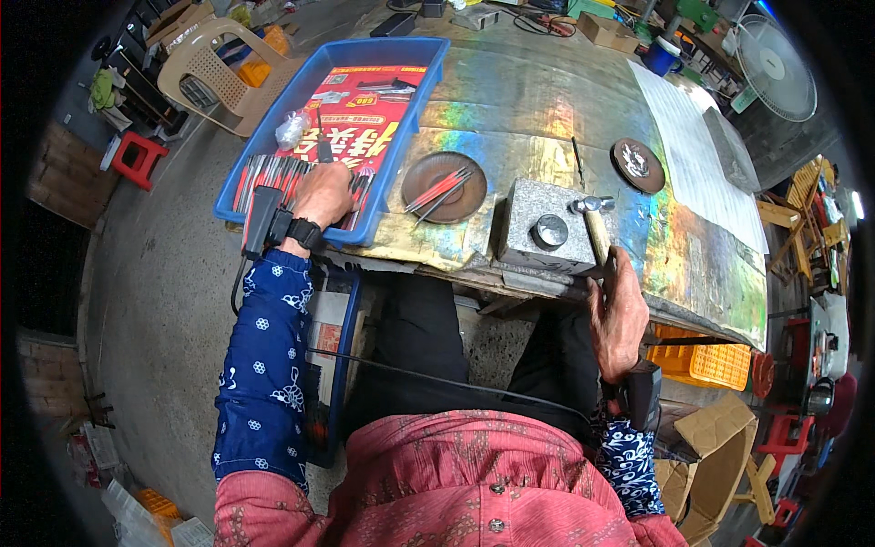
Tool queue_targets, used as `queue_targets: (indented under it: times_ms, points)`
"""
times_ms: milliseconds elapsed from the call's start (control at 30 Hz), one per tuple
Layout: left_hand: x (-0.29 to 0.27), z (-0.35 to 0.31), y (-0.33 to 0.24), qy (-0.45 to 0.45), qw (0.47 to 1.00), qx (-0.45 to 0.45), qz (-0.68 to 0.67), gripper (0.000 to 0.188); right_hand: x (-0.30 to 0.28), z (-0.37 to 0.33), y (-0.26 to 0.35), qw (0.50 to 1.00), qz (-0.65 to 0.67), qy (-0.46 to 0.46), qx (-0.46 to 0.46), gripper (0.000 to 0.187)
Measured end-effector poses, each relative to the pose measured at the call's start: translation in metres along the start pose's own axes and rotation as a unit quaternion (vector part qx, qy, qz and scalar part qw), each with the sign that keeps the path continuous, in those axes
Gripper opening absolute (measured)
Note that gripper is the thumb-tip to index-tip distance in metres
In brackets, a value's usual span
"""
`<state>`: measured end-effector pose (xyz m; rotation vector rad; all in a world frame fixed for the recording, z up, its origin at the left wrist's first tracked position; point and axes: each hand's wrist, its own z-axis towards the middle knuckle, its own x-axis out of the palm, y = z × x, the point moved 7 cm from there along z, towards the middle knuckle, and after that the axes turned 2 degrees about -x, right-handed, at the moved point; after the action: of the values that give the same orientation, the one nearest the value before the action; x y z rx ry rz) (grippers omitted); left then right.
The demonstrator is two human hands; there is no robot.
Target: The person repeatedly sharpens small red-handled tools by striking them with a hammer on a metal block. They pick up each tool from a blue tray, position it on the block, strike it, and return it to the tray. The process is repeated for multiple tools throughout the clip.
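My left hand (324, 195) reaches into a blue plastic tray (434, 82), over a row of thin red and black metal pieces (273, 178). Its fingertips are hidden from me among them. At the table's front edge, my right hand (622, 312) has its thumb and fingers around the handle end of a small hammer (596, 228). The hammer's head lies over the far right corner of a grey stone block (533, 205). A round dark metal piece (550, 232) sits on the block. Left of it, a brown round dish (469, 208) holds several slim red and dark pieces (439, 193).
Behind the block lie a thin dark rod (577, 159) and a second brown dish (640, 166) with silvery bits. White sheeting (697, 146) and a fan (773, 64) are at the right. A beige chair (223, 73) stands left of the table; a yellow crate (697, 356) is below its right side.
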<state>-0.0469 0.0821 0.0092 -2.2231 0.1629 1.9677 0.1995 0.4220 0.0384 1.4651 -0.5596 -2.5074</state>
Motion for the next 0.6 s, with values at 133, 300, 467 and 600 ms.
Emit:
queue_targets:
  times_ms: [133, 300, 467, 600]
  points:
    - [0.004, 0.005, 0.005, 0.022, 0.998, -0.004, -0.061, 0.031, 0.001, 0.0, -0.003, 0.999, -0.003, 0.018, 0.037, 0.052]
    - [0.006, 0.008, 0.005, -0.001, 0.997, 0.038, -0.063, 0.026, -0.004, 0.003, 0.005, 0.999, -0.044, 0.022, 0.005, 0.053]
    - [-0.002, -0.001, 0.009, -0.075, 0.976, 0.05, -0.196, 0.014, -0.018, 0.01, -0.002, 0.999, 0.004, 0.023, 0.023, 0.043]
    - [-0.019, -0.009, 0.003, -0.19, 0.955, 0.111, -0.198, 0.007, -0.033, 0.017, -0.025, 0.999, 0.016, 0.008, 0.036, 0.028]
